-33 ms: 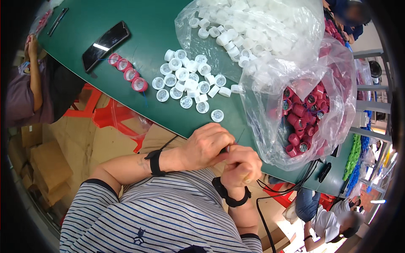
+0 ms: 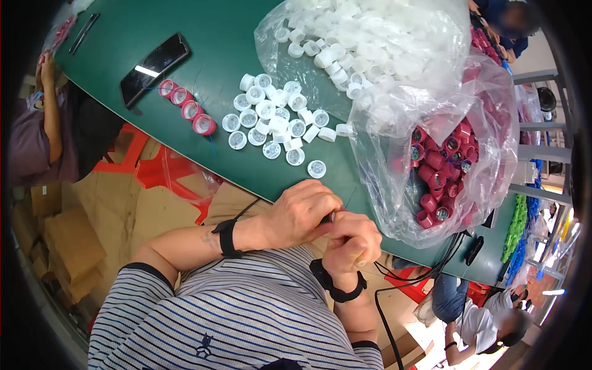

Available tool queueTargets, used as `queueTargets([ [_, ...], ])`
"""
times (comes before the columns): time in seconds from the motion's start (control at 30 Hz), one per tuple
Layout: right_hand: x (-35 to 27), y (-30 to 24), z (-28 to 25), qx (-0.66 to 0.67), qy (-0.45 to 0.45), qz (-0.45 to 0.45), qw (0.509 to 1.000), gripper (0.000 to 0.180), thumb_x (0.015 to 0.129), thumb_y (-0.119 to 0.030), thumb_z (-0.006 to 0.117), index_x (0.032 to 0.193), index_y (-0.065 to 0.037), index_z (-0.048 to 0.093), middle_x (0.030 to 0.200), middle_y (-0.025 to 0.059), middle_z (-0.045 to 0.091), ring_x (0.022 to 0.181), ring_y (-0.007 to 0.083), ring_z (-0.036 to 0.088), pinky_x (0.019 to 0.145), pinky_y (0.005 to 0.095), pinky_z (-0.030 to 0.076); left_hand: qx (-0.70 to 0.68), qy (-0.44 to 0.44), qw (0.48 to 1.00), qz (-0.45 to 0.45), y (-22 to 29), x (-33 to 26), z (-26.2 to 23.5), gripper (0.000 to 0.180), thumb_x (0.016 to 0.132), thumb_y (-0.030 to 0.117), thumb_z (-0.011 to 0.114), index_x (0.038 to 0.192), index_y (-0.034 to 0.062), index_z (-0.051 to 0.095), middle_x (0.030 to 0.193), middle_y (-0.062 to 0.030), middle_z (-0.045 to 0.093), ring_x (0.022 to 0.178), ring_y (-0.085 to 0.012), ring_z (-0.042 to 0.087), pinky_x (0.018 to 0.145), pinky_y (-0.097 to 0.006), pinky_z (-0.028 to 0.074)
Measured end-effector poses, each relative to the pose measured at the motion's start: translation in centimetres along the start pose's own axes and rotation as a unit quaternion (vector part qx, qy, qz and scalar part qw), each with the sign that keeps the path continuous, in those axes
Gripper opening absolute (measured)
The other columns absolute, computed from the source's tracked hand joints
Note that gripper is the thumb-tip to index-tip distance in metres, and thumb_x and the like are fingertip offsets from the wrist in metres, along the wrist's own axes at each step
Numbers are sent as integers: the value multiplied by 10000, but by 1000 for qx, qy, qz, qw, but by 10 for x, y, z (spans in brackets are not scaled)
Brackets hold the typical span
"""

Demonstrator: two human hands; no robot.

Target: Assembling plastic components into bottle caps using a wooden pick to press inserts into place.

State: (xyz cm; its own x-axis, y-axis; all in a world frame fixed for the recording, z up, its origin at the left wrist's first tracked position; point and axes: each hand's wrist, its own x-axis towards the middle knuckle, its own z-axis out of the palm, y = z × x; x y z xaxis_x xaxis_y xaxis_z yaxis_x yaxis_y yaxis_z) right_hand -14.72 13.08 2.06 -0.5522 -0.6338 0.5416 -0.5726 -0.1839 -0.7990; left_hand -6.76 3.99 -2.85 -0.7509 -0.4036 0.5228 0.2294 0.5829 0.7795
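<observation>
A: Both hands pressed together at the near edge of the green table (image 2: 234, 37). Left hand (image 2: 300, 214) curled, knuckles up, fingers folded toward the right hand (image 2: 353, 242). Right clenched into a loose fist, thumb side up.

B: Held between them?

A: Something small and dark at the junction (image 2: 330, 217), only a sliver showing. Hidden by the fingers; kind impossible to tell. Both sets of fingers closed around it.

B: Just beyond the fingertips?

A: Single white cap (image 2: 316, 168), round, ridged plastic, open side up, near the left knuckles. Farther out, loose cluster of white caps (image 2: 271, 117), same moulded shape, some tipped on their sides.

B: To the right of the fingers?

A: Clear crinkled plastic bag (image 2: 394, 203), glossy, holding red caps (image 2: 439, 169), just beside the right fist. Second clear bag of white caps (image 2: 370, 43) behind it.

B: Left and far?

A: Row of four red-rimmed caps (image 2: 186, 108) touching end to end, beside a black phone (image 2: 154, 66), flat, glassy.

B: Wrists?

A: Black bands on both (image 2: 227, 237), forearms bent inward, elbows out, striped sleeves.
</observation>
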Motion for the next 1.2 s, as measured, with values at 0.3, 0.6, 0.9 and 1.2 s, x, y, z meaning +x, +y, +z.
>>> queueTargets([
  [0.3, 8, -10, -26, 292, 106, 199, 929, 544, 1045, -505, 352, 737, -64, 441, 502, -34, 291, 445, 74, 205, 458, 268, 195, 12, -8, 1000, 2, -3, -1, -1, 430, 654, 87, 846, 981, 47, 570, 934, -90, 676, 792, -269, 644, 701, -367, 515],
  [0.6, 5, 8, -13, 233, 98, 211, 944, 592, 1035, -497, 403, 707, -12, 491, 517, 14, 397, 461, 97, 339, 484, 276, 320, 12, 3, 1000, -1, -3, 2, -1, 370, 686, 101, 818, 967, 58, 580, 897, -74, 663, 781, -268, 638, 695, -374, 509],
  [0.9, -3, 7, 1, 165, 94, 136, 972, 524, 1054, -469, 362, 694, -90, 398, 516, -40, 282, 435, 55, 210, 434, 240, 196, -14, 19, 1000, 18, -4, -3, 3, 298, 747, 104, 769, 935, 51, 543, 897, -86, 615, 775, -288, 596, 694, -382, 484],
  [1.2, 21, -22, -17, 311, 93, 129, 937, 440, 1073, -402, 342, 744, -113, 389, 520, -52, 277, 410, 34, 198, 414, 230, 163, 127, 79, 986, 71, 9, -25, -57, 387, 697, 92, 821, 974, 44, 556, 993, -107, 640, 932, -282, 633, 786, -428, 524],
])
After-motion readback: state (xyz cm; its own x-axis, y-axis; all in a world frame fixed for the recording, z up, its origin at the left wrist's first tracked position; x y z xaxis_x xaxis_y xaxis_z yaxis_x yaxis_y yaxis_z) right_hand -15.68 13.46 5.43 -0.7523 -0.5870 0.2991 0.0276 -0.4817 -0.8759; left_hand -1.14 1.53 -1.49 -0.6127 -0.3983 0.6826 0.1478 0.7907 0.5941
